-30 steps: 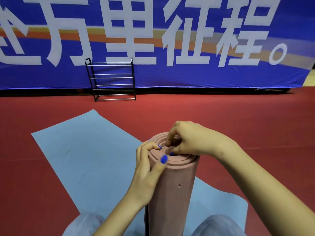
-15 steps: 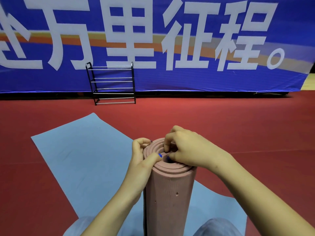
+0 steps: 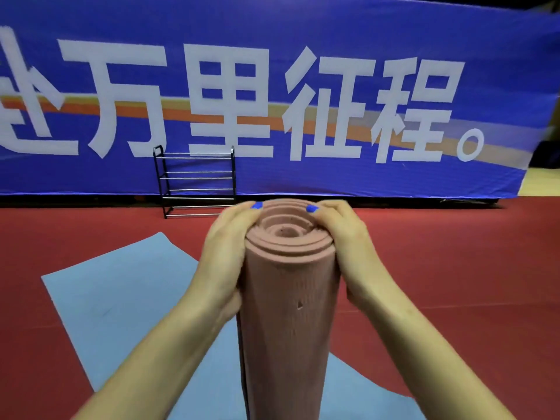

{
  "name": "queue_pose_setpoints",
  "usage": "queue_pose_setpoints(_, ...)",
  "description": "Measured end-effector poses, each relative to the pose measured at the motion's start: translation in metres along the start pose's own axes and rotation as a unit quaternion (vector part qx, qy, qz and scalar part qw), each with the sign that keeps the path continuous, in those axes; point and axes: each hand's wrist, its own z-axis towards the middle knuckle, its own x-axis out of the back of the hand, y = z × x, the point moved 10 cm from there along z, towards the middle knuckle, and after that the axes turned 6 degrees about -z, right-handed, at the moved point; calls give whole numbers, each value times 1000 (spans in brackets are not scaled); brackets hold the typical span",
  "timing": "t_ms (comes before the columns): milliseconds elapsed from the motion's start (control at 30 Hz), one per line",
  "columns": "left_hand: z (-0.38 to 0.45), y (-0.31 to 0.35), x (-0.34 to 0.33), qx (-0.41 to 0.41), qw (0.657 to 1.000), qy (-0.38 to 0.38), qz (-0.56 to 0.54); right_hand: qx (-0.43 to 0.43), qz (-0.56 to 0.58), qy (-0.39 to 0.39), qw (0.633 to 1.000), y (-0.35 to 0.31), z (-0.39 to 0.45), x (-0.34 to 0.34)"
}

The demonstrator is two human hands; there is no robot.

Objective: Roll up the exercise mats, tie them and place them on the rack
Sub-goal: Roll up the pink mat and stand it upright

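Observation:
A rolled pink exercise mat (image 3: 288,313) stands upright right in front of me, its spiral end facing up. My left hand (image 3: 225,256) grips its upper left side and my right hand (image 3: 348,250) grips its upper right side, fingers curled round the far rim. A light blue mat (image 3: 121,298) lies unrolled flat on the red floor under and to the left of the roll. The black rack (image 3: 197,181) with metal rungs stands far ahead against the banner.
A large blue banner (image 3: 303,101) with white characters closes off the back. Red floor (image 3: 454,268) spreads to both sides.
My right hand left the roll's centre and moved to its right side. My left hand shifted round the left side. The roll now sits higher and closer in view.

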Motion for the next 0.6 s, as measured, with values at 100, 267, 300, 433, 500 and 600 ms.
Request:
queue_pose_setpoints(100, 9, 66, -29, -35, 998, -53, 14, 108, -8, 16, 994, -84, 16, 2)
queue_pose_setpoints(267, 19, 126, -50, -58, 988, -142, 10, 238, 17, 7, 971, -170, 15, 4)
queue_pose_setpoints(300, 22, 119, -45, -43, 986, -161, 6, 255, 23, -3, 967, -169, 12, 5)
queue_pose_setpoints(433, 14, -30, 6, 57, 988, -144, -19, 183, -33, 26, 982, -15, -21, -25)
queue_pose_setpoints(500, 6, -103, 44, 152, 987, -40, -24, 77, -29, 75, 994, 79, -36, -32)
queue_pose_setpoints(600, 6, -126, 64, 208, 976, 30, -57, 10, 3, 107, 994, 114, -33, -41)
